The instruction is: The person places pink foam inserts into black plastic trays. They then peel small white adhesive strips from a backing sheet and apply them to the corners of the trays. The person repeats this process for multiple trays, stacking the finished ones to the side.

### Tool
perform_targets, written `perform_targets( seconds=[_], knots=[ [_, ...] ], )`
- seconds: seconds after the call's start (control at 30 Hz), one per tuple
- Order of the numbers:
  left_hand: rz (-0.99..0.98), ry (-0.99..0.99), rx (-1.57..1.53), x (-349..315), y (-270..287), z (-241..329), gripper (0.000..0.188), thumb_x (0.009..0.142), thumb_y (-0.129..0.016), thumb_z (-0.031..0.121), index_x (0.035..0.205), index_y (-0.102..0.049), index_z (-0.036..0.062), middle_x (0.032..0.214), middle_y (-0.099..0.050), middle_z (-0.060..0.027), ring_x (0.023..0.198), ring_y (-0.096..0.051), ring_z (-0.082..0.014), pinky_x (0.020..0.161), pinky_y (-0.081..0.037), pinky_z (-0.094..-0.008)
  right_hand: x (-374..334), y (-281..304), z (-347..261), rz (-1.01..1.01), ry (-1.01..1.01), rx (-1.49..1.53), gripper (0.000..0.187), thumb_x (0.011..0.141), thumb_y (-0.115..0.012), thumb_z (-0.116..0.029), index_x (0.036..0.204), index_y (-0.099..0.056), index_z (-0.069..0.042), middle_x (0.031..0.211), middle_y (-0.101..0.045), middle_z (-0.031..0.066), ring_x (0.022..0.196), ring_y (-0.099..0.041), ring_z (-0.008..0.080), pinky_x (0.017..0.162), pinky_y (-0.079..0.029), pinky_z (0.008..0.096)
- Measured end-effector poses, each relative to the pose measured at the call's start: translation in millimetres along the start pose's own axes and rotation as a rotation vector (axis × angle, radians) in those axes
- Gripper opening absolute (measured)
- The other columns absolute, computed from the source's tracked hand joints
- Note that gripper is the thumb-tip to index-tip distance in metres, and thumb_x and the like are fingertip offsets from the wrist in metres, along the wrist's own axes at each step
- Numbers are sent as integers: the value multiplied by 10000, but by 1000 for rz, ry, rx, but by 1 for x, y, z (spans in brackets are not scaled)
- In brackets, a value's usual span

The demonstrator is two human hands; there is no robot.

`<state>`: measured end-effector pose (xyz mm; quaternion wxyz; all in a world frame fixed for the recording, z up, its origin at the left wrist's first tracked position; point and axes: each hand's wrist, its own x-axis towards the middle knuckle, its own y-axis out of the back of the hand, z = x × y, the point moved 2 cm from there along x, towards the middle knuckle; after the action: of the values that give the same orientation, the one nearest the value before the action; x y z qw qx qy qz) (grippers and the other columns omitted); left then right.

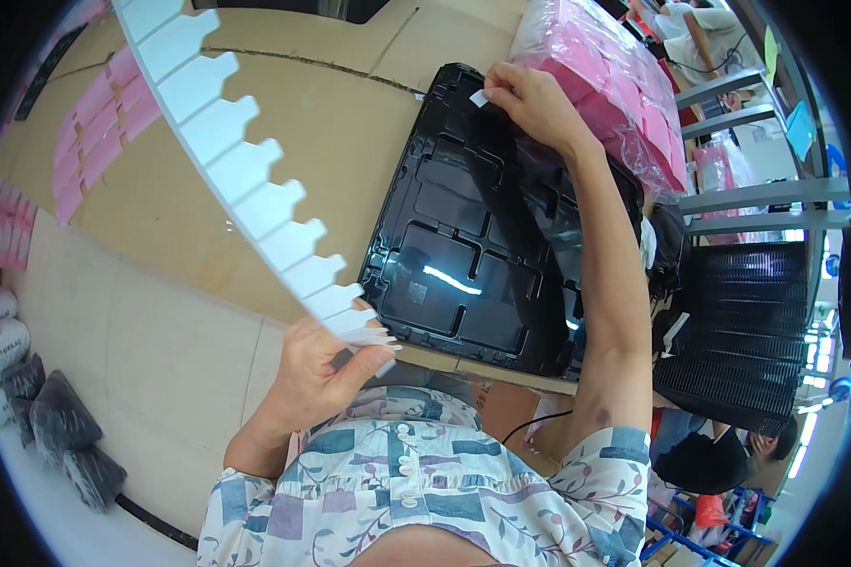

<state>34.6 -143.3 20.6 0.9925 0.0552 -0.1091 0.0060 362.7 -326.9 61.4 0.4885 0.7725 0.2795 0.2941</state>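
Note:
My left hand (307,373), near the front of my body, is closed on the lower end of a long white strip of notched tabs (255,189). The strip bends up and away to the far left, over the work surface. In front of me lies a black plastic tray (449,194) with shallow moulded compartments and glossy reflections. My right hand (539,104) reaches across to the tray's far end, thumb and fingers pinched on a small white tab (478,97). The tab is over the tray's far edge; whether it touches the surface I cannot tell.
Pink blocks in clear plastic (605,85) stand beside the tray's far right. Flat pink pieces (104,132) lie on the brown board at left. A stack of black trays (738,331) stands at right, below grey metal rails (766,194). Dark bags (61,416) sit lower left.

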Motion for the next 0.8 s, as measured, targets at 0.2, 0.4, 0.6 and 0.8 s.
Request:
perform_targets(
  seconds=[0.2,0.4,0.6,0.8],
  knots=[
    [-30,-8,53,6,-7,-5,128,845,-734,108,932,-703,20,880,-714,-110,785,-694,-275,729,-521,-359,11,-17,2,-24,29,-240,140,906,-577,-155,902,-603,-17,759,-619,175,741,-592,368,692,-476,391],
    [-32,-4,73,2,-8,-9,126,848,-737,119,934,-706,32,902,-716,-111,824,-694,-282,749,-519,-371,12,-21,7,-8,-116,-87,184,853,-642,-186,864,-664,-4,774,-664,194,775,-648,371,711,-507,421],
    [-27,2,71,5,-8,-6,123,850,-736,123,929,-706,34,901,-715,-115,792,-692,-286,722,-521,-365,17,-18,5,-15,-134,-41,162,793,-659,-141,803,-675,20,770,-676,210,785,-663,386,738,-522,429],
    [-28,-6,71,4,-7,-8,120,852,-737,133,914,-704,36,885,-709,-111,762,-687,-278,689,-519,-356,19,-21,-6,-22,-62,-201,130,800,-647,-126,804,-635,3,779,-667,212,818,-657,395,761,-518,462]
  ],
)
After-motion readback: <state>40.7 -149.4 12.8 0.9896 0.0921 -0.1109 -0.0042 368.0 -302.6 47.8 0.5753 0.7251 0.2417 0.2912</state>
